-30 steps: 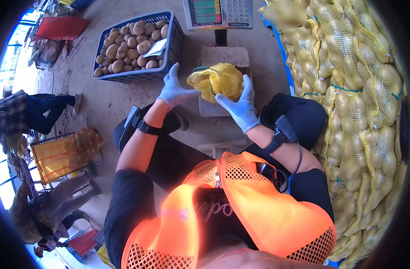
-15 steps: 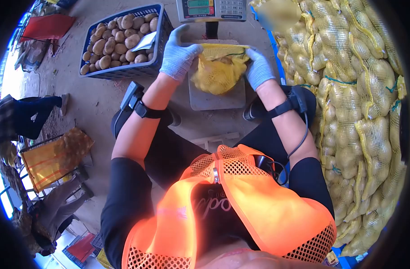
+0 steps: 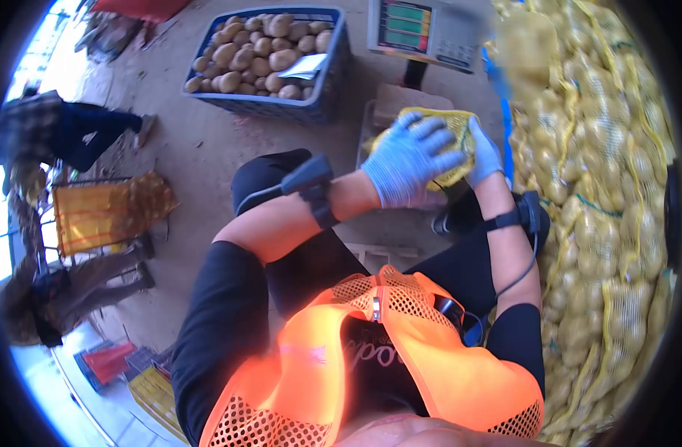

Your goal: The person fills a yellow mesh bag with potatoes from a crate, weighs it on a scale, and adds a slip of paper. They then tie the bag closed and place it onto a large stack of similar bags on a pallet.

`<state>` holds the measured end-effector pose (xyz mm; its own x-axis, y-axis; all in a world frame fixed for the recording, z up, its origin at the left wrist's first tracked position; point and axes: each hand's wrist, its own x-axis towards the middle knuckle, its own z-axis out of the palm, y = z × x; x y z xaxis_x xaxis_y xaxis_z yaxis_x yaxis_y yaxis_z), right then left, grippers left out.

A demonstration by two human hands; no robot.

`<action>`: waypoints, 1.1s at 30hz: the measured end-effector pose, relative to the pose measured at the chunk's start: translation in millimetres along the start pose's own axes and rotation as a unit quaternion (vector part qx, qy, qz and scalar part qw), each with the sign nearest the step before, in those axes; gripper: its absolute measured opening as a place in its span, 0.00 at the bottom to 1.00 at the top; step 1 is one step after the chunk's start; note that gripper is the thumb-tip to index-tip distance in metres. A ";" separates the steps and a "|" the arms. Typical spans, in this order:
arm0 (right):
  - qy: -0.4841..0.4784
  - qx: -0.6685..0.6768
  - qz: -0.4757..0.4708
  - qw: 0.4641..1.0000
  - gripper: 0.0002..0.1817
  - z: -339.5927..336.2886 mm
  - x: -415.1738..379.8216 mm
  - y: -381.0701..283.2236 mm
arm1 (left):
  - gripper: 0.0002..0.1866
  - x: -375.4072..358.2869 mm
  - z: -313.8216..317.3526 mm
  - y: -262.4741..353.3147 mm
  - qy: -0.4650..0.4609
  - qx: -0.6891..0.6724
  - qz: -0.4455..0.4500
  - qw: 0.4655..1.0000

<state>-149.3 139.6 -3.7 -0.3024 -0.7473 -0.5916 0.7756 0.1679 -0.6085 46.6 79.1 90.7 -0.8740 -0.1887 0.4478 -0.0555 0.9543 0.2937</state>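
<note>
A yellow mesh bag (image 3: 454, 134) is lifted at the near side of the scale's platform, turned to the right; its contents are mostly hidden. Across its near face lies my left hand (image 3: 414, 160), in a pale blue knit glove, fingers spread and touching the mesh. My right hand (image 3: 485, 155), gloved alike, grips the bag's right side with the thumb up; its other fingers are hidden behind the bag. Beyond the bag stands the scale, with its platform (image 3: 365, 141) partly covered and its display (image 3: 423, 31) at the top.
A blue crate (image 3: 270, 108) of loose potatoes, with a white paper on top, stands at the back left. Filled mesh sacks (image 3: 602, 208) are piled along the right. At the far left are a person's legs (image 3: 102, 134) and an orange cloth-covered rack (image 3: 106, 212).
My hands have moved the bag right and towards me, tipping it. My left hand has gone from holding its top edge to lying spread across it. The camera view has shifted.
</note>
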 end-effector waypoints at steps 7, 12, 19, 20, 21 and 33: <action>-0.017 0.010 -0.009 1.000 0.08 8.9 -6.9 -24.8 | 0.11 -34.0 4.7 -51.4 -0.190 0.127 -0.134 0.964; -0.053 0.041 -0.019 0.998 0.09 6.7 -21.0 -49.8 | 0.06 -6.5 -26.8 -46.2 -0.043 0.103 -0.090 0.990; 0.051 -0.041 -0.127 0.990 0.05 -3.1 12.0 -35.9 | 0.11 0.2 7.2 -59.8 -0.025 0.055 -0.110 0.992; 0.042 -0.032 -0.117 0.992 0.05 -2.6 13.2 -36.8 | 0.10 2.4 6.7 -57.1 -0.030 0.032 -0.134 0.990; 0.043 -0.033 -0.119 0.991 0.05 -3.8 11.4 -39.4 | 0.11 3.1 5.3 -56.0 -0.030 0.001 -0.151 0.988; 0.089 -0.120 -0.159 0.976 0.07 -13.7 6.9 -46.1 | 0.16 -2.4 27.0 -52.8 0.035 -0.052 -0.155 0.986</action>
<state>-194.7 135.5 13.0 -0.6152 -0.6662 -0.4216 0.4803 0.1074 -0.8705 38.6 35.5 51.3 -0.7875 -0.4860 0.3790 -0.2612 0.8202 0.5089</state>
